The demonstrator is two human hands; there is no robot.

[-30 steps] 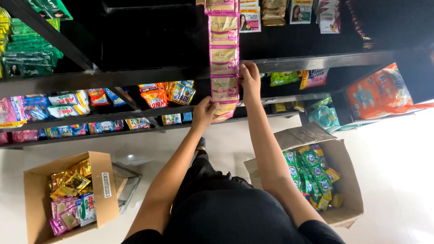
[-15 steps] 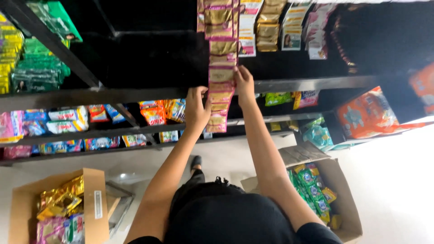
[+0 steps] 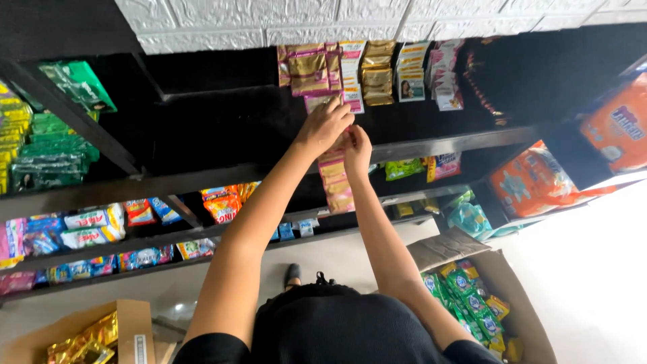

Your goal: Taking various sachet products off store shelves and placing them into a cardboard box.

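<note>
Black shop shelves [image 3: 202, 172], both hands raised higher, left hand [image 3: 325, 125] and right hand [image 3: 357, 145] pinching sachet strip [image 3: 337, 182]

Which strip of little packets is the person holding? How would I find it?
Look at the black shelves under the white brick wall, where packet strips hang in a row at the top. Both hands, left hand and right hand, meet on the pink-and-tan sachet strip. Unlike its neighbours, it dangles far below the row, past the next shelf.
</note>
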